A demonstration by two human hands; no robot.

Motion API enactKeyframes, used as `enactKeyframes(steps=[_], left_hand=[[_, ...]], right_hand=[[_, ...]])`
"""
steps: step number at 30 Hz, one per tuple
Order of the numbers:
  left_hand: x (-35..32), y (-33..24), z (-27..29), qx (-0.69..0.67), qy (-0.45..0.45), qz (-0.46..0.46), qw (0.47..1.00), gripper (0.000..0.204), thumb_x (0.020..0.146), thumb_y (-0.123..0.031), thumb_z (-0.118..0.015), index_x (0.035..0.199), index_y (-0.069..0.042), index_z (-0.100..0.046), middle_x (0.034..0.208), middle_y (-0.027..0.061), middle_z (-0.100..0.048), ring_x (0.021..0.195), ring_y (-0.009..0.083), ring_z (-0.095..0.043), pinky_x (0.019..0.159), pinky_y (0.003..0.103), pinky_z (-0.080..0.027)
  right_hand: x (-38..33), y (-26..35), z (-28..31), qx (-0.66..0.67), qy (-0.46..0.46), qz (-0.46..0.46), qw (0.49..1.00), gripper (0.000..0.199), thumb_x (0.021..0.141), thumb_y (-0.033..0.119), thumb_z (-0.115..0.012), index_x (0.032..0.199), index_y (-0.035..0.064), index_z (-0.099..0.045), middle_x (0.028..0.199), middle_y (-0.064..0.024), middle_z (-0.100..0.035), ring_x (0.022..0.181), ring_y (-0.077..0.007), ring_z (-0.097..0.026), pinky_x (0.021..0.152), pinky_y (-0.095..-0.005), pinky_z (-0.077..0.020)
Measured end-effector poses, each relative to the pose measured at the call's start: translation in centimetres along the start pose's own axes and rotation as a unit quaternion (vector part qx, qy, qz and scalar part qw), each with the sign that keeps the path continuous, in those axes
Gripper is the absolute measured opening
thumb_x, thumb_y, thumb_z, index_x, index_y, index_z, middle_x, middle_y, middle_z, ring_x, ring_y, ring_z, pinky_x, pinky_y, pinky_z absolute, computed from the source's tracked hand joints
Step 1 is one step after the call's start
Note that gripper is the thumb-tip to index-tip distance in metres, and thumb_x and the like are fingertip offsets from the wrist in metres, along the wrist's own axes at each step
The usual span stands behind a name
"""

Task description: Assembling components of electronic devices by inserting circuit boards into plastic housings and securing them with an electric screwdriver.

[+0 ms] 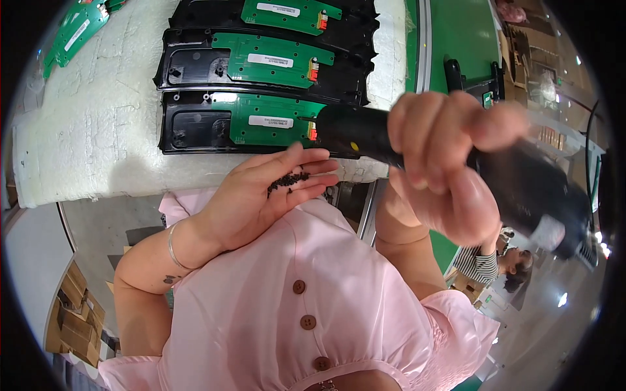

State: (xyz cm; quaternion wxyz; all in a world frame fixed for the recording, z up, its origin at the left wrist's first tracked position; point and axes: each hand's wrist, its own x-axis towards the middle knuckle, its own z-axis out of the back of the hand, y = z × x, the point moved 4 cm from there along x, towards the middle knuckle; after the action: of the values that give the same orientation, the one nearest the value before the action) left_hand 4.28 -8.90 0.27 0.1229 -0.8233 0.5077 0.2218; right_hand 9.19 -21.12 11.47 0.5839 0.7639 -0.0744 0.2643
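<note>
My left hand (238, 202) lies palm up just below the nearest black plastic housing (193, 129), with a small heap of tiny black screws (287, 182) in its cupped palm. My right hand (447, 153), a little blurred, is wrapped round a black electric screwdriver (531, 186). The tool's tip points left, over the right end of the green circuit board (261, 135) in that housing, close to its red and yellow connector (312, 132). Whether the tip touches a screw cannot be made out.
Two more black housings (195, 60) with green boards sit in a row beyond, on a white foam-covered table (104, 124). A loose green board (77, 31) lies far left. Right of the table runs a green surface (466, 32). Cardboard boxes (77, 313) stand low left; another person (486, 264) is at right.
</note>
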Motion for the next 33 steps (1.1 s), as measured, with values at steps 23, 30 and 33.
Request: enactKeyframes(steps=[23, 30, 33], left_hand=[[-0.8, -1.0, 1.6, 0.102, -0.015, -0.11, 0.989, 0.018, 0.087, -0.011, -0.054, 0.103, -0.002, -0.057, 0.086, 0.0059, -0.06, 0.075, 0.0119, -0.061, 0.068, 0.02, -0.052], [-0.3, -1.1, 1.6, 0.022, 0.027, -0.117, 0.993, 0.018, 0.086, -0.014, -0.058, 0.099, -0.002, -0.059, 0.088, 0.0064, -0.062, 0.08, 0.0124, -0.061, 0.071, 0.021, -0.05], [-0.1, -0.8, 1.5, 0.018, 0.056, -0.097, 0.993, 0.018, 0.086, -0.016, -0.057, 0.098, -0.003, -0.059, 0.087, 0.0054, -0.062, 0.079, 0.0115, -0.06, 0.071, 0.02, -0.05]], right_hand=[[0.9, -0.6, -1.5, -0.052, -0.049, -0.041, 0.997, 0.025, 0.063, 0.006, -0.044, 0.087, 0.0075, -0.041, 0.056, 0.0026, -0.043, 0.048, -0.0092, -0.04, 0.05, -0.0251, -0.0355], [0.0, 4.3, -1.7, 0.003, 0.042, -0.026, 0.999, 0.026, 0.065, 0.005, -0.066, 0.084, 0.0106, -0.048, 0.054, 0.0051, -0.056, 0.045, -0.0044, -0.053, 0.051, -0.0161, -0.0446], [-0.6, 4.4, -1.9, 0.017, -0.003, 0.019, 1.0, 0.028, 0.063, 0.004, -0.069, 0.081, 0.0113, -0.049, 0.054, 0.0042, -0.056, 0.044, -0.0049, -0.053, 0.048, -0.0161, -0.0451]])
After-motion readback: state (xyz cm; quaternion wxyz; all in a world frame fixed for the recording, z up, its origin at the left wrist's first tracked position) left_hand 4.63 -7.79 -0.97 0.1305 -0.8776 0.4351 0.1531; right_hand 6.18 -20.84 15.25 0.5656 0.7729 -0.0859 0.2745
